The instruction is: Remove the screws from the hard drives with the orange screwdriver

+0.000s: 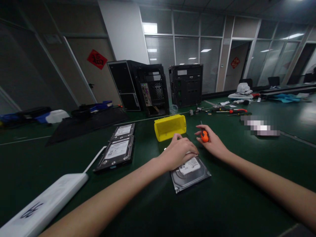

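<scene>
A silver hard drive with a white label lies flat on the green table in front of me. My left hand is curled over its far end, and its fingers cover that edge. Off to the drive's right, my right hand is closed around an orange and black screwdriver, whose thin shaft points up and away, apart from the drive. Just beyond my left hand stands a yellow plastic bin, its open side toward me. Two more hard drives lie end to end on the left.
Black computer cases stand at the back. Pliers and other hand tools lie at the back right, near a white device. A white power strip runs along the left front, and a black mat lies behind it.
</scene>
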Available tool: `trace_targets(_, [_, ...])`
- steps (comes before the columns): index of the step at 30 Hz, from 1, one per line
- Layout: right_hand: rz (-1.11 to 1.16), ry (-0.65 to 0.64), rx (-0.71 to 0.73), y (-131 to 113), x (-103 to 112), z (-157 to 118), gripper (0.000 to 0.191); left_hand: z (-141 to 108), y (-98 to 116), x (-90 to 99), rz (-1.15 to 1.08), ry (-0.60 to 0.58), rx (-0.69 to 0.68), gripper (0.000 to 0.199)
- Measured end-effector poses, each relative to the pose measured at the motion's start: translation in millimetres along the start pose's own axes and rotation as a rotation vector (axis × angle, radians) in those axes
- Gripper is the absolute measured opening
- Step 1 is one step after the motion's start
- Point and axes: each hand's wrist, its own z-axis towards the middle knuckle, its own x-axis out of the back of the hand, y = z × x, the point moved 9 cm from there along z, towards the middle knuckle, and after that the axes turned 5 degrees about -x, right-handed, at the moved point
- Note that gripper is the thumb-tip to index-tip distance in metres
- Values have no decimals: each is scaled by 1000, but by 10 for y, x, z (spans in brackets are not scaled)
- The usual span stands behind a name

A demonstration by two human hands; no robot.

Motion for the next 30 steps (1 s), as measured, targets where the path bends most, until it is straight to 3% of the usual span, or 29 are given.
trace_targets(9, [0, 7, 2, 1, 1, -1, 46, 0, 0, -4, 11, 1, 10, 19])
trace_targets(30, [-7, -6, -14, 7, -9, -8, 47, -33, 243, -10, 499, 53, -231, 20])
